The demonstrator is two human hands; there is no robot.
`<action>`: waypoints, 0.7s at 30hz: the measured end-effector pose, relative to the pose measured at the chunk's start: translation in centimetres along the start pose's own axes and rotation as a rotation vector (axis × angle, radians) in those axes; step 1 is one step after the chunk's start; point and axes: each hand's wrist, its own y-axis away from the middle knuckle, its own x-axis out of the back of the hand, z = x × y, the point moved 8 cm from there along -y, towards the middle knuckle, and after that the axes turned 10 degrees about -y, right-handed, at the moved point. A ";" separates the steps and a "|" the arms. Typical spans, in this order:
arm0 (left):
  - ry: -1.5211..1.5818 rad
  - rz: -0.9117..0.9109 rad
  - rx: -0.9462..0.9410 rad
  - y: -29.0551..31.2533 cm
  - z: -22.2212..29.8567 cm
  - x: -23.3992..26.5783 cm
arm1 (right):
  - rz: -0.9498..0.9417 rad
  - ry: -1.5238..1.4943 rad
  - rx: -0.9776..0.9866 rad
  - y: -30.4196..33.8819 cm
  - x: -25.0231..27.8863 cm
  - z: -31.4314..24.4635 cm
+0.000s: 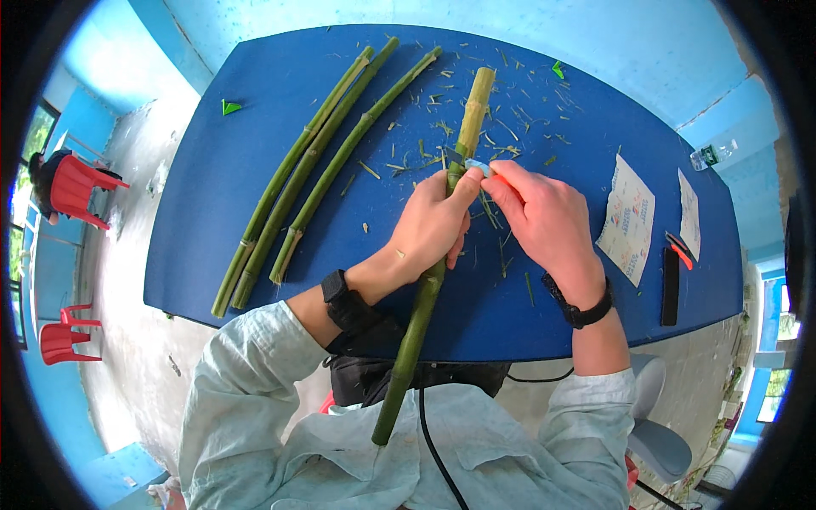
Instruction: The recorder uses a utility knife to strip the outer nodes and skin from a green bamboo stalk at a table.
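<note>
A long green jointed cane stalk, like bamboo, slants from my chest up over the table; its far end is scraped pale yellow. My left hand is wrapped round the stalk's middle, with the thumb up by the blade. In my right hand is a small knife with a light-blue part by the blade; my fingers hide most of its handle. Its dark blade lies against the stalk where green meets yellow. Thin shavings are scattered around the scraped end.
Several green stalks lie on the left of the blue table. To the right are paper sheets, an orange-and-black tool, a black strip and a clear bottle. Red chairs stand at far left.
</note>
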 end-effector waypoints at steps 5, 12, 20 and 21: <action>-0.006 0.009 0.012 0.2 0.2 0.4 | 0.060 0.092 0.046 0.2 -0.1 -0.6; 0.040 0.021 0.071 0.2 0.3 0.4 | 0.100 0.189 0.038 0.2 -0.1 -1.1; 0.085 0.018 0.073 0.6 0.5 0.4 | 0.123 -0.063 -0.008 -0.1 0.5 -0.1; 0.072 0.027 0.044 0.4 0.4 0.6 | 0.079 -0.114 -0.038 -0.1 0.7 0.0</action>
